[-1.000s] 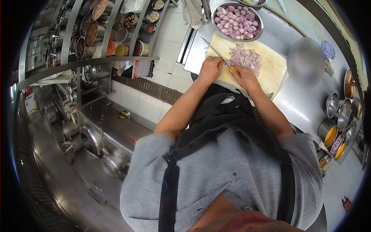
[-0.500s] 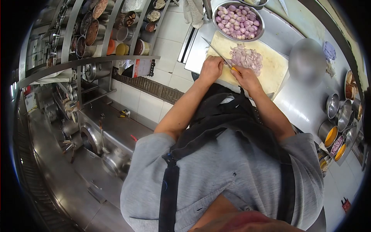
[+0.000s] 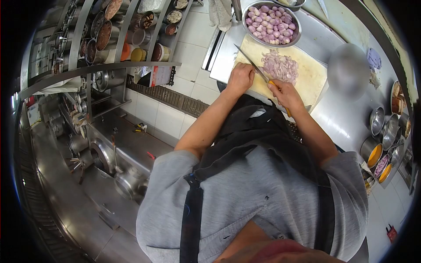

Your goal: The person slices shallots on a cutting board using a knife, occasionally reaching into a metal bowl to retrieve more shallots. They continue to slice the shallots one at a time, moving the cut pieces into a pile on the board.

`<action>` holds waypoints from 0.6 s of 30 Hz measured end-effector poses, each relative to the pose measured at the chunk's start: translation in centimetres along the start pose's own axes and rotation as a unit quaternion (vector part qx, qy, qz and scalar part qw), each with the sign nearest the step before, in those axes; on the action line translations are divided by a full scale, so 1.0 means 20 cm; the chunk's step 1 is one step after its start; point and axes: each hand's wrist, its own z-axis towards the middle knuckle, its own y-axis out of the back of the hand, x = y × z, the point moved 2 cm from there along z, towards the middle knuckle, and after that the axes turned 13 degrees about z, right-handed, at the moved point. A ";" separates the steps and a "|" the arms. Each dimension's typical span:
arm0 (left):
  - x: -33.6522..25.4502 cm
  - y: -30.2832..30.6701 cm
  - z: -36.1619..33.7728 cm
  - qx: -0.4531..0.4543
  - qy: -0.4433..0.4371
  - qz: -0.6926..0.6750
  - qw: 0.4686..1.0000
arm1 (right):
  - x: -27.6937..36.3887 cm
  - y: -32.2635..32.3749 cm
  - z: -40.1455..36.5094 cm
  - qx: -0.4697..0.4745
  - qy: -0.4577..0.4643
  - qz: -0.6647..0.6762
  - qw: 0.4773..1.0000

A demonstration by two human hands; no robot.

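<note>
My right hand (image 3: 286, 94) is closed round the yellow handle of a knife (image 3: 253, 64), whose long blade points up and left over the cutting board (image 3: 312, 79). On the board's left side, beside the blade, my left hand (image 3: 241, 78) rests with its fingers curled; whatever it holds, if anything, is hidden. Sliced shallots (image 3: 280, 65) lie in a loose heap on the middle of the board, just above my right hand. Behind the board stands a metal bowl (image 3: 297, 38) full of whole peeled shallots (image 3: 270, 24).
A blurred round patch covers part of the steel counter (image 3: 335, 116) on the right. Beyond it are metal bowls (image 3: 377, 120), a pot with yellow contents (image 3: 375, 154) and a blue cloth (image 3: 373, 58). Shelves with food containers (image 3: 138, 54) stand at the left.
The knife has moved slightly right and towards me, and more of its yellow handle shows below my right hand. My left hand has barely moved.
</note>
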 end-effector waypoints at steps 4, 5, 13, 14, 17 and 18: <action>0.00 0.00 0.00 0.002 -0.003 0.005 1.000 | -0.02 -0.01 0.03 0.008 -0.014 -0.003 1.000; 0.00 0.00 0.00 0.001 -0.004 0.009 1.000 | -0.03 -0.01 0.03 0.008 -0.009 -0.003 1.000; -0.01 0.00 -0.01 -0.013 -0.013 0.015 1.000 | -0.06 -0.07 0.16 -0.041 0.118 -0.097 0.987; -0.01 -0.01 -0.01 -0.016 -0.013 0.015 1.000 | -0.04 -0.07 0.16 -0.038 0.084 -0.088 0.992; -0.02 -0.02 -0.02 -0.006 -0.012 0.033 0.999 | -0.01 -0.06 0.14 -0.024 0.017 -0.078 0.997; -0.03 -0.02 0.00 -0.009 -0.017 0.033 0.999 | 0.00 -0.05 0.15 -0.029 0.020 -0.079 0.996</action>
